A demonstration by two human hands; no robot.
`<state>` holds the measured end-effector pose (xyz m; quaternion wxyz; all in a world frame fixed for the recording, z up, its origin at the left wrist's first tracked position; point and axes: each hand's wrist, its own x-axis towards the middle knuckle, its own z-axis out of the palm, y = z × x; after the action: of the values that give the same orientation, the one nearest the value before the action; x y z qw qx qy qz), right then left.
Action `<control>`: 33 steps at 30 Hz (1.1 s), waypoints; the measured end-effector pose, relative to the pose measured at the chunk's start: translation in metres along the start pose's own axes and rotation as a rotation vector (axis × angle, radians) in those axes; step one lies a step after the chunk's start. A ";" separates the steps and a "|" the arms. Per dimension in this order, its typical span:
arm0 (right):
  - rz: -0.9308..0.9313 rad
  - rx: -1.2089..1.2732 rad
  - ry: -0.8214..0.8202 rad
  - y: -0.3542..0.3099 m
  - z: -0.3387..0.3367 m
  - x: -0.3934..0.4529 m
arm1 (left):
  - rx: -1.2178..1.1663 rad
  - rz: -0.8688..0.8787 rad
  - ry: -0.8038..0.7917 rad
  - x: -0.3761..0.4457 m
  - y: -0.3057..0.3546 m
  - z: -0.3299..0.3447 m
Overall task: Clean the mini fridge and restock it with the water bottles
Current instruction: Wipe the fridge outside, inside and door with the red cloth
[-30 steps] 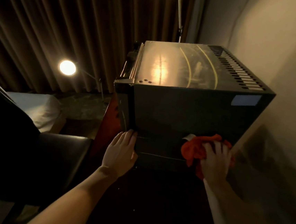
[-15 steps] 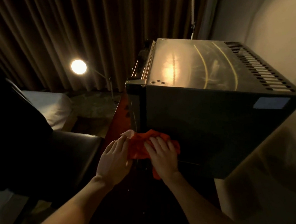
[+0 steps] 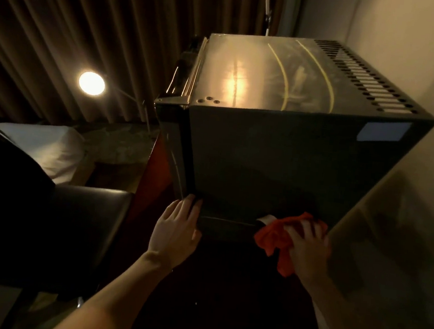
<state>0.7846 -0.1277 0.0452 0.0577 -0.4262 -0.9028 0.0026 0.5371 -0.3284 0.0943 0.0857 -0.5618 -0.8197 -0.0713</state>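
Orange cloth (image 3: pixel 274 234): bunched against the lower right part of the mini fridge's near side, a pale tag or corner poking out at its upper left; part of it hangs below the hand.
Right hand (image 3: pixel 307 246): lies on the cloth with fingers spread and fairly straight, pressing it to the dark panel (no curl round the fabric that I can make out).
Left hand (image 3: pixel 175 229): flat and open, fingers together, touching the fridge's lower left corner near the door edge.
Mini fridge (image 3: pixel 278 149): dark box in the middle of the head view, seen from above; its top is shiny with curved pale streaks and a lamp glare, vent slots run along the far right edge, a pale blue label sits at the upper right of the near side.
Fridge door: on the left side; whether it is fully closed I cannot tell.
Lamp (image 3: pixel 91 83): lit, far left, before brown curtains (image 3: pixel 92 19).
Chair (image 3: pixel 83 220): dark seat, near left, just beside the fridge.
Wall (image 3: pixel 408 37): pale, to the right.
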 end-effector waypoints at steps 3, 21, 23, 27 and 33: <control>0.089 0.012 -0.104 -0.010 0.025 -0.004 | 0.011 0.019 0.068 -0.002 -0.007 0.006; -0.390 0.165 0.287 -0.153 0.050 0.017 | -0.008 -0.040 0.166 -0.028 -0.023 0.040; -0.342 0.154 0.307 -0.122 0.050 0.014 | -0.035 -0.024 0.117 -0.027 -0.014 0.040; -0.154 0.218 0.329 -0.071 0.051 0.002 | -0.024 0.004 0.043 -0.024 -0.004 0.037; -0.097 0.274 0.345 -0.072 0.031 -0.001 | -0.029 0.011 0.054 -0.028 -0.008 0.021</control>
<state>0.7267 -0.1726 0.0181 0.2689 -0.3644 -0.8902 0.0495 0.5383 -0.3522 0.0676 0.1001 -0.5652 -0.8130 -0.0978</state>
